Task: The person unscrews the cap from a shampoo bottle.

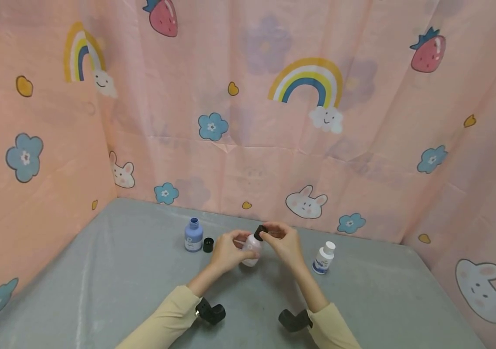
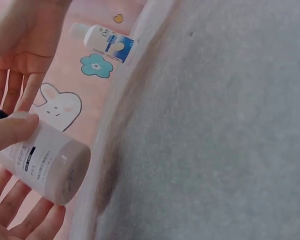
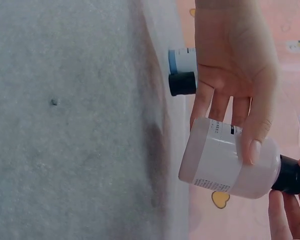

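A pale pink bottle [image 1: 251,248] with a black cap [image 1: 260,232] is held tilted above the table, its top leaning right. My left hand [image 1: 227,252] grips the bottle's body, thumb on the near side and fingers behind, as the right wrist view also shows on the bottle [image 3: 225,160]. With thumb and fingers my right hand [image 1: 286,245] pinches the black cap [image 3: 291,175], which sits at the bottle's neck. Left of the hands stands a blue bottle [image 1: 193,237] with its neck uncovered. Beside it on the table is a loose black cap [image 1: 208,245].
A white bottle with a white cap and blue label [image 1: 323,258] stands upright right of the hands. The grey-covered table [image 1: 379,291] meets a pink patterned curtain [image 1: 256,165] at the back and sides. Each wrist carries a black camera mount [image 1: 210,312].
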### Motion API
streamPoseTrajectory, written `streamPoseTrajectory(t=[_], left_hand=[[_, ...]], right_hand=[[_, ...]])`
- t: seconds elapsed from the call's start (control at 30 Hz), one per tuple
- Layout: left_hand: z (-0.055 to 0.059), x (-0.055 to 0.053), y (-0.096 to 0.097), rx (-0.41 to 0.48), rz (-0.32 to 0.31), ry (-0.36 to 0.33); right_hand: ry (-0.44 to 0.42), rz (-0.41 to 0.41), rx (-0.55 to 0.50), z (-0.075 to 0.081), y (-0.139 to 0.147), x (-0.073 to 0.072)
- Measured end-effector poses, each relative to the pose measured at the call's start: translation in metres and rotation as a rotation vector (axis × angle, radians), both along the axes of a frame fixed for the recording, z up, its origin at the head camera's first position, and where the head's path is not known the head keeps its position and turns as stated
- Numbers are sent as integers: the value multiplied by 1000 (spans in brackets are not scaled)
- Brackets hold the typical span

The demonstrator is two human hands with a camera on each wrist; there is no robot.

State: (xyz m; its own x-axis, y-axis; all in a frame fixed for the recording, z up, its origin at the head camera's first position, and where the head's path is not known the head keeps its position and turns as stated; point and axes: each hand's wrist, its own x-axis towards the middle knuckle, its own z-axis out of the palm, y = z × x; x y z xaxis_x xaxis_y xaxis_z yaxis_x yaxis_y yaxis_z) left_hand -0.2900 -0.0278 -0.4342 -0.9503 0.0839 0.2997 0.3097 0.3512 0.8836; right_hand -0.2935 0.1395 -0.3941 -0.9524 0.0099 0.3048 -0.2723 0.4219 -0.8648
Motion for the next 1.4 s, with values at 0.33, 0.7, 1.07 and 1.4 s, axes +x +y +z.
streamPoseTrajectory(t=[0.33, 0.7, 1.07, 1.4], left_hand=[[-1, -2, 1, 17, -70, -12], [-1, -1, 5, 0, -76, 16], [1, 2, 6, -23, -55, 61], [3, 2, 7, -221, 170, 260]], right_hand=[[-3, 31, -50, -3, 0, 2], [-17, 41, -107, 2, -6, 8], [26, 52, -61, 25, -14, 28], [-12, -26, -82, -8, -6, 1]])
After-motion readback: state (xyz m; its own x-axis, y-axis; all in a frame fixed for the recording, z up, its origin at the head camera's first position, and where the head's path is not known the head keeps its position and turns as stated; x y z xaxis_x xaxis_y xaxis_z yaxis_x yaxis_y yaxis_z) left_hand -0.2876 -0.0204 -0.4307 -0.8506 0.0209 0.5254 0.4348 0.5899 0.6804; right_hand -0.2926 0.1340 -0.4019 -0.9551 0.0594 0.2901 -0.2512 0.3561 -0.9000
